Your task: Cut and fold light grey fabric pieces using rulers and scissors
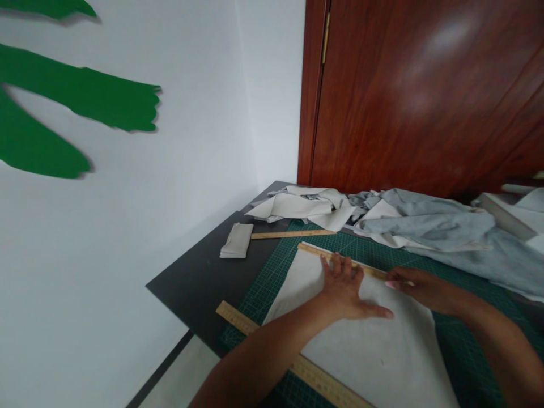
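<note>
A piece of white fabric (382,345) lies spread on the green cutting mat (450,334). Along its far edge runs a narrow wooden ruler (312,250). My left hand (343,289) rests flat with fingers spread, its fingertips pressing on that ruler and its palm over the fabric. At the ruler's right end, my right hand (410,283) is closed in a pinch, and a small pale, pinkish bit shows at its fingers, too small to name. A wider wooden ruler (327,381) crosses the fabric's near part, partly hidden under my left forearm.
Another wooden ruler (293,234) lies at the mat's far left, beside a folded pale cloth (237,241) on the dark table (199,275). Crumpled white and grey fabric (429,218) is heaped along the back, before a brown wooden door (408,102). A white wall (191,187) borders the left.
</note>
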Demonstrator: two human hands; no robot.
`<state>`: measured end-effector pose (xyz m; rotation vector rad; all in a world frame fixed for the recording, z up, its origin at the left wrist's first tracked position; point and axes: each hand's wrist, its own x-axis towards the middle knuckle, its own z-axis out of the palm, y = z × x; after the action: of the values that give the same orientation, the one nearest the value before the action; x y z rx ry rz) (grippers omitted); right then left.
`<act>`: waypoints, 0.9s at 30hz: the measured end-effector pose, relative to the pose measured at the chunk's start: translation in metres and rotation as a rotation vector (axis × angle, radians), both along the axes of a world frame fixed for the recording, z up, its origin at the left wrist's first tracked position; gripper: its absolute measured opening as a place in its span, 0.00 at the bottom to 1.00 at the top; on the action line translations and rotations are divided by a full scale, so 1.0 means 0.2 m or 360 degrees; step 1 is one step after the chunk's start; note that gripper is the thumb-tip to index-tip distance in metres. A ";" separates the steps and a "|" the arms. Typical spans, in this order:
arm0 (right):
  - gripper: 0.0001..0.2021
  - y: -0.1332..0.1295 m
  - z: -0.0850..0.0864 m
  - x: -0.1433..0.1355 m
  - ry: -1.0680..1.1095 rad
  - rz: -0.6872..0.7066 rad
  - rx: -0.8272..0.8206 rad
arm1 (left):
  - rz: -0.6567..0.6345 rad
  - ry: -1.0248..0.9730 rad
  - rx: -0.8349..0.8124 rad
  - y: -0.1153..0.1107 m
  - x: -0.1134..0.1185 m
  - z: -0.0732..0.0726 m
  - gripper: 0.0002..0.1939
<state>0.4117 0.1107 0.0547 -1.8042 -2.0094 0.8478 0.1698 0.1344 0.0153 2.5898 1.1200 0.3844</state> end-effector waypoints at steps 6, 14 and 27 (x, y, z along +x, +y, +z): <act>0.22 -0.01 0.01 -0.01 -0.0006 0.0004 -0.0007 | -0.0004 -0.0013 -0.0036 0.00 0.00 0.00 0.60; 0.20 0.00 0.03 -0.03 -0.0119 0.0048 -0.0048 | 0.0013 -0.0023 -0.0022 0.00 0.00 0.01 0.62; 0.08 0.01 0.02 -0.11 -0.0454 0.0034 -0.0018 | -0.0049 -0.0031 0.0055 0.02 0.01 -0.03 0.63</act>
<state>0.3889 0.1125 0.0587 -2.0100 -2.2002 0.6380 0.1708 0.1393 0.0102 2.6243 1.0747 0.4243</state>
